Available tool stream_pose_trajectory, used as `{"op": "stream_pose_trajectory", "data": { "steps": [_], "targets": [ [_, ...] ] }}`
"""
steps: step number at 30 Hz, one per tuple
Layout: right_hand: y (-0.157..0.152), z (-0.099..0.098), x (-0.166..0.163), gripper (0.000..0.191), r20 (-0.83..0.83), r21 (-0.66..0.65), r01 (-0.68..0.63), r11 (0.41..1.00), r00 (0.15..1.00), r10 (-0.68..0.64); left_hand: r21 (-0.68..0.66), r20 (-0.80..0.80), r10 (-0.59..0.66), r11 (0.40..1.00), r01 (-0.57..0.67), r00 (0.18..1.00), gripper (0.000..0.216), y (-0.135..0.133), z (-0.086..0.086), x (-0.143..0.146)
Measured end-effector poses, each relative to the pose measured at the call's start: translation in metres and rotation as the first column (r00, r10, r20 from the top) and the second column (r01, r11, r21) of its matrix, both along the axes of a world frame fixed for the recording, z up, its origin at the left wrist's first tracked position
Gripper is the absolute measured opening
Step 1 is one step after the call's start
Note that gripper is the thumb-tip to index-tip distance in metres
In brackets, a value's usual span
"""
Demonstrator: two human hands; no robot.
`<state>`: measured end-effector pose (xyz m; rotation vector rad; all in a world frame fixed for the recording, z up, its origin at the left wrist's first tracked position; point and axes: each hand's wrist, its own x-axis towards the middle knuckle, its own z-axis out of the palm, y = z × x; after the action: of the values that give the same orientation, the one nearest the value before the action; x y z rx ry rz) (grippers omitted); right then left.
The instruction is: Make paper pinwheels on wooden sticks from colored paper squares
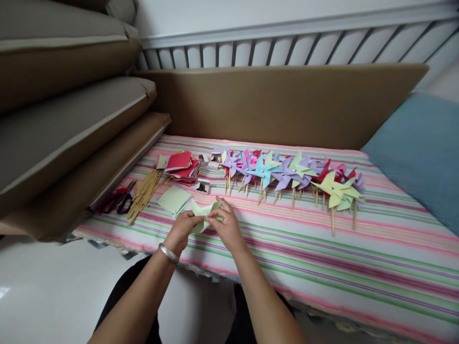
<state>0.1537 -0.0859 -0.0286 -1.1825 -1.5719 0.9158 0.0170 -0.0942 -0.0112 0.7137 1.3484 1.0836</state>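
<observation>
Both my hands hold a pale green paper piece (201,213) above the striped cloth, its corners folded toward the middle. My left hand (183,230), with a silver bracelet on the wrist, pinches the paper's left side. My right hand (226,225) pinches the folded corners at its centre. Just left of the hands lies a small stack of pale green paper squares (174,198). A row of finished paper pinwheels (287,174) on wooden sticks lies across the cloth behind my hands.
A striped cloth (322,253) covers the low surface. Red paper squares (181,165), a bundle of wooden sticks (143,195), red-handled scissors (116,200) and a small box (202,187) lie at the left. Brown cushions (64,124) are stacked at left; a blue cushion (419,153) lies at right.
</observation>
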Motion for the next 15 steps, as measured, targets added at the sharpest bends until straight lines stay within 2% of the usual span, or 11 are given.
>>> {"op": "stream_pose_trajectory", "data": {
  "steps": [15],
  "targets": [
    [0.0007,0.0005,0.0010,0.006,0.064,0.033,0.061,0.998,0.996,-0.063,0.010,-0.007,-0.074,0.997,0.074,0.997,0.017,0.0002,0.0051,0.0007]
  ]
}}
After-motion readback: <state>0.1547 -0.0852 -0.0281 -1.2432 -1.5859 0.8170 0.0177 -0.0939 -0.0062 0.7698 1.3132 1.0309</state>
